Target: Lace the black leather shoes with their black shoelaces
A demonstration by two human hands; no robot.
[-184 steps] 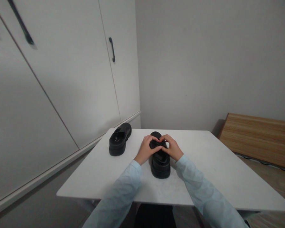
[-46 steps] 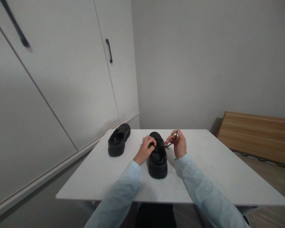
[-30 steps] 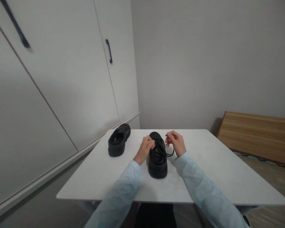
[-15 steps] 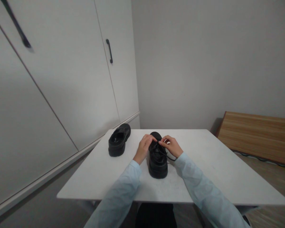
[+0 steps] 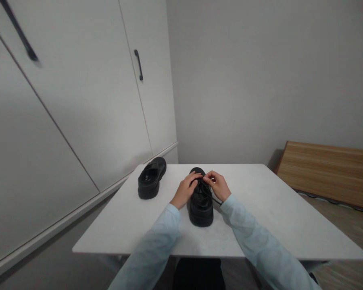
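Note:
A black shoe (image 5: 201, 211) stands on the white table in front of me, its heel toward me and its toe pointing away. My left hand (image 5: 186, 189) lies over the shoe's left front, fingers stretched across the upper and thumb apart. Close to those fingertips, my right hand (image 5: 219, 186) pinches the black shoelace (image 5: 215, 200) near the top of the lacing. One loose length of lace trails under my right wrist. Where exactly the lace runs between my fingertips is too small to tell. A second black shoe (image 5: 149, 187) stands to the left, untouched.
The white table (image 5: 275, 225) has its near edge just in front of my body. White cabinets (image 5: 78, 100) with dark handles rise on the left, and a grey wall stands behind. A wooden panel (image 5: 326, 173) leans beyond the table's right side.
My left hand has shifted slightly right and spread over the front of the shoe, its thumb now apart. My right hand has moved a little left, still pinching at the lace. Both shoes stay put.

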